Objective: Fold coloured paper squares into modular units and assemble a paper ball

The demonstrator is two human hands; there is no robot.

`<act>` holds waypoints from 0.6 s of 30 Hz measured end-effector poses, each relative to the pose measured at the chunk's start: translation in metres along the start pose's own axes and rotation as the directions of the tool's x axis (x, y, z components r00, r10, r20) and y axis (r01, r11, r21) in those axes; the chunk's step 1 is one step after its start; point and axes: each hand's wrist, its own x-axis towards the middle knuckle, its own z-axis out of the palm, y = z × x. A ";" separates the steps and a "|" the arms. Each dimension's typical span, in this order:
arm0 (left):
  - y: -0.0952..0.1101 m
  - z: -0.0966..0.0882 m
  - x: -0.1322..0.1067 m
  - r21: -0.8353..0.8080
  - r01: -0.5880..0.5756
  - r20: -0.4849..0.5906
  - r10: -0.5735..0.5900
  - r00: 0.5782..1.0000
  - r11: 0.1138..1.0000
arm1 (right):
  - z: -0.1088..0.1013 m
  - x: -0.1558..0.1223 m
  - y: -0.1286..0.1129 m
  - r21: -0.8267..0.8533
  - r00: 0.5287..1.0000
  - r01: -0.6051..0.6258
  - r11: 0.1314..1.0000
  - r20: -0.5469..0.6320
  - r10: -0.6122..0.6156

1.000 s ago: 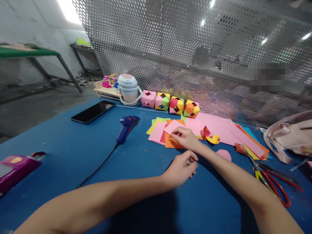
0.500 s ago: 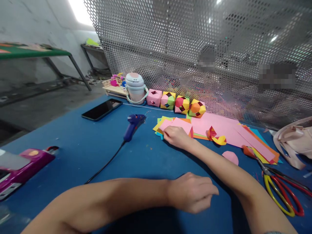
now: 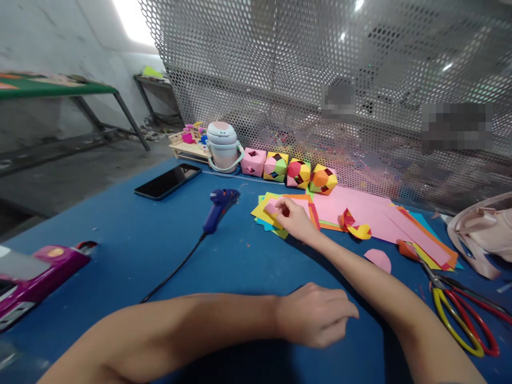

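Observation:
At the pile of coloured square paper, my right hand (image 3: 296, 218) pinches a pink paper sheet (image 3: 272, 206) between thumb and forefinger. Part of that sheet is hidden behind the fingers. Yellow paper (image 3: 260, 211) and blue, green and orange edges show beneath and around it. My left hand (image 3: 318, 314) lies closed on the blue table, its fingers curled and nothing showing in them; the palm side is hidden. To the right of the pile sit a folded red and yellow paper piece (image 3: 356, 226) and a pink paper disc (image 3: 379, 260).
A blue glue gun (image 3: 216, 210) with its cord lies left of the pile, near a black phone (image 3: 168, 181). Several paper balls (image 3: 276, 165) and a lidded cup (image 3: 222, 146) line the perforated metal panel (image 3: 248, 69). Scissors (image 3: 452, 314) rest at right; a magenta device (image 3: 44, 277) at left.
My right hand has shifted slightly right and lifted, its fingers now more bent. The pink sheet has pulled back, baring more yellow paper beneath. My left hand has stayed in place.

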 end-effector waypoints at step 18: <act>-0.002 -0.001 0.001 0.041 -0.021 0.012 0.021 1.000 0.999 | 0.006 0.000 0.001 -0.011 0.992 -0.069 0.998 -0.109 0.068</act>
